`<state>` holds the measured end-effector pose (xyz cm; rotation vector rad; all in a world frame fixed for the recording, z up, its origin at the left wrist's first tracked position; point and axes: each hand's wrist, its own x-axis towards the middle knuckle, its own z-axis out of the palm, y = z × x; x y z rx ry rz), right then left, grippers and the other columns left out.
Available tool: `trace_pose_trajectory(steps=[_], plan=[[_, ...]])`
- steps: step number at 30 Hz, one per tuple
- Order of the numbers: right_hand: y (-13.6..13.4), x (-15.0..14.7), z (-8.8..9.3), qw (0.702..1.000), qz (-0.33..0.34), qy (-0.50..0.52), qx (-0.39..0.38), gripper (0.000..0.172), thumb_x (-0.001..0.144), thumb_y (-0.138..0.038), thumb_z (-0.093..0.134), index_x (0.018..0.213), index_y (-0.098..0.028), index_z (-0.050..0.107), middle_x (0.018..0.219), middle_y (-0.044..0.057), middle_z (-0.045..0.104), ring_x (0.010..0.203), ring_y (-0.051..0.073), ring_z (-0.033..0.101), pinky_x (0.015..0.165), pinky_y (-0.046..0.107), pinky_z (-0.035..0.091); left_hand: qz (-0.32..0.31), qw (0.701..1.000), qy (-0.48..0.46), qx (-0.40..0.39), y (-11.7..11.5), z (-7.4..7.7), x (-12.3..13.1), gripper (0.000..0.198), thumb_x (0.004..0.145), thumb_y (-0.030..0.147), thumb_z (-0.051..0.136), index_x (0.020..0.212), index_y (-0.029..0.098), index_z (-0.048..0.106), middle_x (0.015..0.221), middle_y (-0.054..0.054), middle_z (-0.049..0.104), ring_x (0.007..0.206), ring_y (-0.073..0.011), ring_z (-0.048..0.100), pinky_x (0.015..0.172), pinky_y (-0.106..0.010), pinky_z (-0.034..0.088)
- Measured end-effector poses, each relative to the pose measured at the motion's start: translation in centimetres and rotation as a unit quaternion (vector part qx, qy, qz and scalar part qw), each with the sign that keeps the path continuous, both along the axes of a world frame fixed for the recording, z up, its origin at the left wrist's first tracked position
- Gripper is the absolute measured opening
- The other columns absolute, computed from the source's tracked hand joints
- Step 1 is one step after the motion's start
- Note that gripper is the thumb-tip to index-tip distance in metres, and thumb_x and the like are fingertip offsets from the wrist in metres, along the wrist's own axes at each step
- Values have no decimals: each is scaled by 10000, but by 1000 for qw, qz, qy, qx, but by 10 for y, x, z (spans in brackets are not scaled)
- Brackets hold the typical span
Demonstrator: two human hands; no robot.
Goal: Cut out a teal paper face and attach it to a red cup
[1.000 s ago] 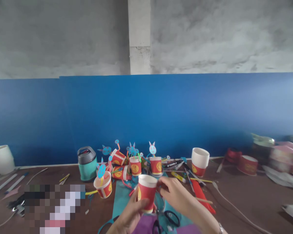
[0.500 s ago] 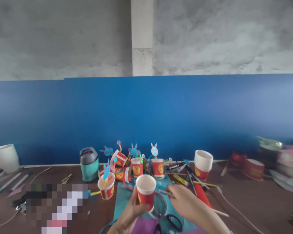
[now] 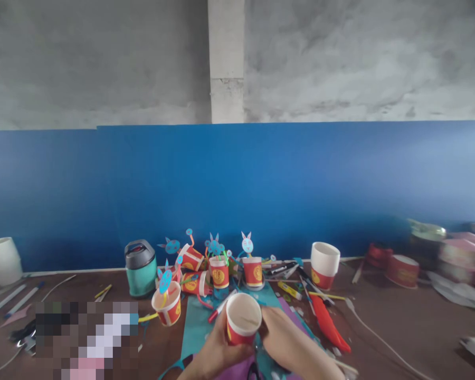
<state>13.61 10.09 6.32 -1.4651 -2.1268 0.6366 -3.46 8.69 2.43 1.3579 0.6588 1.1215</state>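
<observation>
My left hand (image 3: pixel 216 343) is wrapped round a red and white paper cup (image 3: pixel 243 311), its open mouth tilted toward me. My right hand (image 3: pixel 279 332) is closed against the cup's right side, its fingertips partly hidden. A thin wooden stick (image 3: pixel 250 321) shows faintly inside the cup, running toward the right fingers. Scissors (image 3: pixel 254 371) with black handles lie below the cup, mostly covered by my hands. Under them is a blue-green sheet (image 3: pixel 198 322) with a purple sheet (image 3: pixel 231 368) at the front. A red-capped marker (image 3: pixel 220 307) lies just behind my left hand.
Several cups with straws and blue rabbit faces, one a cup (image 3: pixel 169 303), stand or lie behind. A teal jar (image 3: pixel 141 269) is at left. Stacked cups (image 3: pixel 324 265), a yellow glue tube (image 3: pixel 289 290), a red strip (image 3: pixel 328 324) and a white cable (image 3: pixel 380 338) lie right.
My right hand has moved left and down against the cup's side, and the stick's tip now shows inside. The cup has tipped toward me. The view has shifted slightly right.
</observation>
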Motion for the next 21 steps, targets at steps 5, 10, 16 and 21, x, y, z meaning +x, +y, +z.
trace_pose_trajectory(steps=[5, 10, 16, 21], plan=[[-2, -2, 22, 995, 62, 81, -17, 512, 539, -33, 484, 1025, -176, 555, 970, 57, 674, 811, 193, 624, 661, 243, 446, 21, 999, -19, -44, 0, 4, -4, 673, 554, 371, 808, 1166, 253, 551, 1118, -77, 635, 1066, -320, 540, 919, -441, 414], [-8, 4, 46, 991, -94, -98, 3, 208, 658, -367, 589, 777, -197, 583, 750, 82, 682, 765, 289, 630, 620, 324, 407, 72, 993, -40, -83, 0, 3, -8, 711, 510, 382, 827, 1156, 234, 571, 989, -73, 677, 1021, -335, 558, 939, -480, 393], [-10, -1, 36, 997, -39, -63, 14, 224, 609, -148, 494, 818, -205, 553, 810, 47, 678, 772, 210, 618, 627, 263, 401, 111, 988, -54, -93, 4, -2, -5, 645, 485, 356, 844, 1081, 239, 628, 991, -82, 683, 1005, -341, 563, 920, -494, 419], [-10, 7, 38, 999, 1, -27, 24, 78, 667, -177, 481, 694, -203, 549, 681, 15, 649, 657, 172, 588, 566, 241, 377, 120, 987, -65, -89, 7, -4, -6, 655, 478, 349, 848, 1086, 249, 628, 985, -69, 681, 979, -330, 574, 901, -486, 439]])
